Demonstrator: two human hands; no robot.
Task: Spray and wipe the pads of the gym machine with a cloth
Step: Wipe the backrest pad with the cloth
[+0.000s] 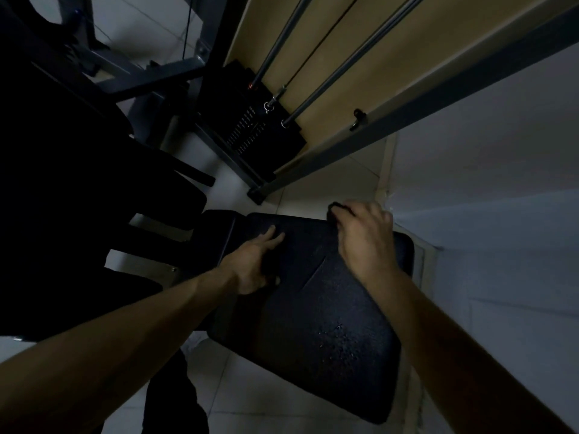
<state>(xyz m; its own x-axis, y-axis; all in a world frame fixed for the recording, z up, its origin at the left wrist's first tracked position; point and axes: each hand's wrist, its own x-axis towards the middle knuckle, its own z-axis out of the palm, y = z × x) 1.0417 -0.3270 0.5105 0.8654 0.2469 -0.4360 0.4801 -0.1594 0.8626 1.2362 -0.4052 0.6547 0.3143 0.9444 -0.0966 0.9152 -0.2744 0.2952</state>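
A black seat pad [313, 308] of the gym machine fills the lower middle of the head view, with small wet droplets shining near its front part. My right hand [363, 233] grips a dark cloth [336, 209] at the pad's far edge. My left hand [253, 261] rests on the pad's left side with its fingers stretched out flat. No spray bottle is in view.
The black weight stack [250, 120] with steel guide rods [354, 64] stands behind the pad. A grey frame bar [438, 89] runs diagonally at the right. Dark machine parts [78, 183] crowd the left. A pale wall [501, 214] lies close on the right, tiled floor [257, 402] below.
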